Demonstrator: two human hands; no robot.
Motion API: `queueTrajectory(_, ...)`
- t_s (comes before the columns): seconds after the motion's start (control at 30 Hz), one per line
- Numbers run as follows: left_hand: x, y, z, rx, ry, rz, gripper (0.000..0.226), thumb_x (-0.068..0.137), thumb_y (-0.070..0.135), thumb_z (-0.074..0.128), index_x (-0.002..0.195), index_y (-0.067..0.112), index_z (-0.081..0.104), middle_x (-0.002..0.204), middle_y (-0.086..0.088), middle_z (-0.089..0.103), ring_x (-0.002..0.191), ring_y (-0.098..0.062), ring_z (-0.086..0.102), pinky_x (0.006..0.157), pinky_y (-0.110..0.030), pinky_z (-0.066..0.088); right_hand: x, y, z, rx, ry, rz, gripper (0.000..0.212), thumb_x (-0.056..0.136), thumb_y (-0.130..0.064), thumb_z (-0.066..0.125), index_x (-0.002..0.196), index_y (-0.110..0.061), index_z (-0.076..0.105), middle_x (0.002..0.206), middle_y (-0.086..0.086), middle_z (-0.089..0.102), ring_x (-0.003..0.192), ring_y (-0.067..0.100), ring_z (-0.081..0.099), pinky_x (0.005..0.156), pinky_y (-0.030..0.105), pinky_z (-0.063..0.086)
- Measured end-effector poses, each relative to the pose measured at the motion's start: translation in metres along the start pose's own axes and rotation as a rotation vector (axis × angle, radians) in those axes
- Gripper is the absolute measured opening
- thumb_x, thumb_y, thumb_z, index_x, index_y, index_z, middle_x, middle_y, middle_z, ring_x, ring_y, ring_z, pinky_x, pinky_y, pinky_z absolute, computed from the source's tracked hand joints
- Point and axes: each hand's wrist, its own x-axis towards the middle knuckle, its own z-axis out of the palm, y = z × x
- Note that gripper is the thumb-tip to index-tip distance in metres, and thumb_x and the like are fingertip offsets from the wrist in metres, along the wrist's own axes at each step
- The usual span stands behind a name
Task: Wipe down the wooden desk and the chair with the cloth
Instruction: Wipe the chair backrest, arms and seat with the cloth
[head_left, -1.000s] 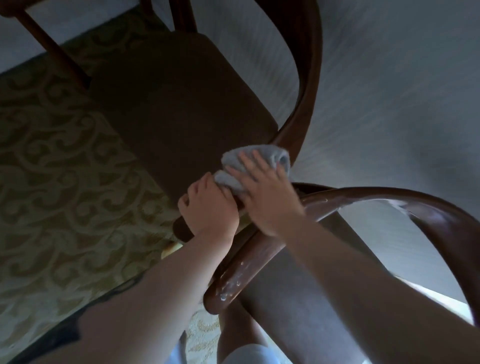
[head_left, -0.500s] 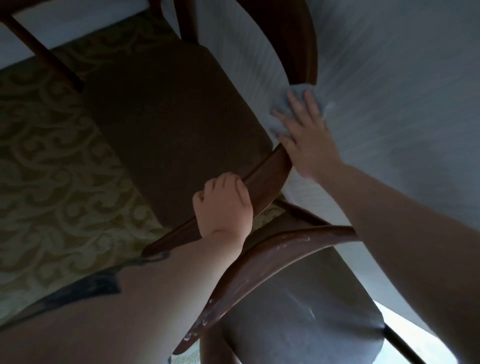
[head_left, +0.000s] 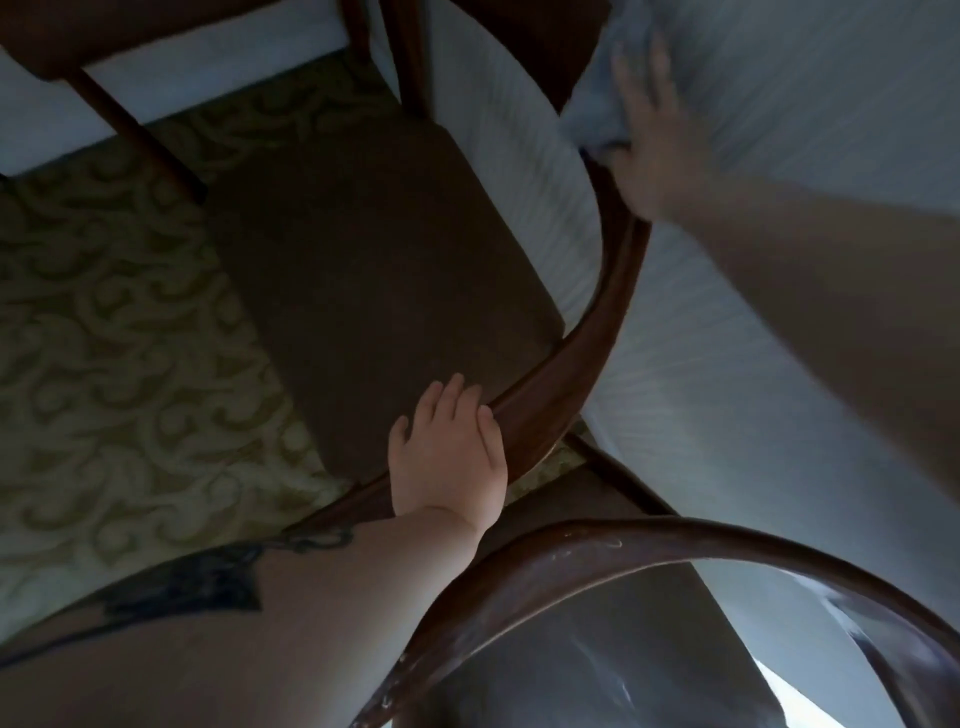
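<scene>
The step in hand looks like wiping the curved wooden back rail (head_left: 597, 343) of the chair (head_left: 374, 291), which stands on a patterned carpet (head_left: 104, 364) beside pale striped fabric (head_left: 805, 78). The right hand (head_left: 649, 140) lies with fingers spread flat on the cloth (head_left: 592, 114), pressing it against the far upper end of the rail near the top of the view; the hand is blurred, so how the thumb sits cannot be told. The left hand (head_left: 447, 452) rests on the near stretch of the same rail, fingers relaxed and laid over the wood, holding nothing, apparently steadying the chair. A second chair (head_left: 623, 561) with a scuffed, speckled rail stands nearest the camera, its rail arching across the bottom of the view. To do this well, I judge the cloth should wrap over the rail's top and both sides, not only skim its upper face, and travel along the full curve in one steady pass toward the bracing hand. That hand should then move aside so the patch under it is wiped too. Firm, even pressure matters, since the rail is narrow and the cloth could slip off onto the fabric. No table shows in this view.
</scene>
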Motion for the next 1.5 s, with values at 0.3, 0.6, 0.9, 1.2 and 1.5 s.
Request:
queueTrajectory(0.3,-0.001,0.002,-0.002,-0.001,-0.034,-0.02,0.055,0.099,0.039,0.007,0.144,0.033,0.038,0.157,0.015,0.025,0.143,-0.007,0.02,0.113,-0.039,0.029,-0.051,-0.011,0.033,0.054,0.218,0.164,0.072,0.1,-0.012,0.043,0.156,-0.034,0.003,0.163,0.01,0.0,0.14,0.028,0.03,0.111,0.035,0.032)
queueTrajectory(0.6,-0.001,0.002,-0.001,0.006,-0.02,-0.015,0.058,0.097,0.039,0.006,0.141,0.032,0.042,0.154,0.014,0.031,0.14,-0.008,0.026,0.108,-0.034,0.035,-0.103,-0.033,0.054,-0.041,0.11,0.301,0.082,0.097,-0.015,0.049,0.155,-0.021,-0.009,0.162,0.013,0.001,0.136,0.032,0.037,0.097,0.041,0.048)
queueTrajectory(0.9,0.001,0.002,-0.001,-0.072,-0.032,-0.008,0.053,0.101,0.038,0.01,0.138,0.029,0.046,0.153,0.012,0.032,0.14,-0.011,0.026,0.102,-0.038,0.041,-0.092,-0.05,0.047,0.291,0.153,0.695,0.063,0.103,-0.028,0.041,0.153,-0.012,0.006,0.146,0.016,0.038,0.122,0.031,0.051,0.087,0.038,0.042)
queueTrajectory(1.2,-0.001,-0.001,-0.01,-0.152,-0.038,0.013,0.04,0.103,0.031,0.021,0.123,0.022,0.054,0.134,0.005,0.051,0.127,-0.02,0.041,0.087,-0.039,0.044,-0.165,-0.097,0.079,0.227,0.115,0.698,0.077,0.102,-0.028,0.041,0.154,-0.017,-0.015,0.157,0.022,0.01,0.135,0.036,0.035,0.102,0.041,0.04)
queueTrajectory(1.5,-0.005,-0.065,-0.015,0.151,-0.092,0.478,0.069,0.094,0.045,0.033,0.153,0.015,0.015,0.16,-0.004,0.018,0.148,-0.017,0.016,0.115,-0.04,0.029,-0.258,-0.176,0.127,0.316,0.08,0.654,0.068,0.1,-0.039,0.028,0.156,-0.02,-0.007,0.16,0.014,-0.021,0.148,0.034,-0.007,0.12,0.046,0.016)
